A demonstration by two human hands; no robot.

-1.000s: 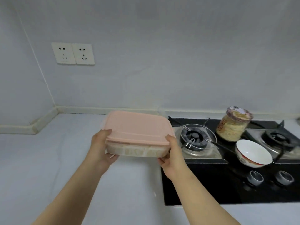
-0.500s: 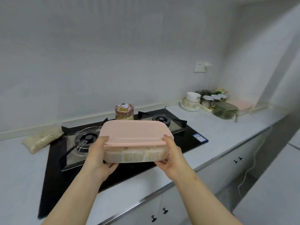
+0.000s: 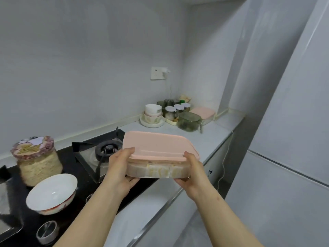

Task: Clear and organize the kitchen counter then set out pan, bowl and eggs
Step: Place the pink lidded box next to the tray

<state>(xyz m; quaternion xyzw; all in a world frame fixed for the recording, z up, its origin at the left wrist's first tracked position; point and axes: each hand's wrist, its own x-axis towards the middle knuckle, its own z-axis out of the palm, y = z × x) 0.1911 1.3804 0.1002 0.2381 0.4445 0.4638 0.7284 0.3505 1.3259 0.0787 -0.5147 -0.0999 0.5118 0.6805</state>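
Fingers [image 3: 132, 180] of left hand [image 3: 119, 172] and right hand [image 3: 193, 173] clamp pink-lidded plastic box [image 3: 156, 146] at 9 and 3 o'clock ends, thumbs on top. Judged rigid, full, moderately heavy; walls smooth, so support underside.

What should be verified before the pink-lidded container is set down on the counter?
1. Left hand grip on the pink-lidded container: ok, thumb on top, fingers beneath.
2. Right hand grip: ok, thumb on top, fingers beneath.
3. Container level: ok, roughly level.
4. Lid seated all round: cannot tell, far edge hidden.
5. Bare counter right of the stove: ok.
6. Room in the far corner: not ok, stacked bowls, a green glass dish and a second pink-lidded box crowd it.
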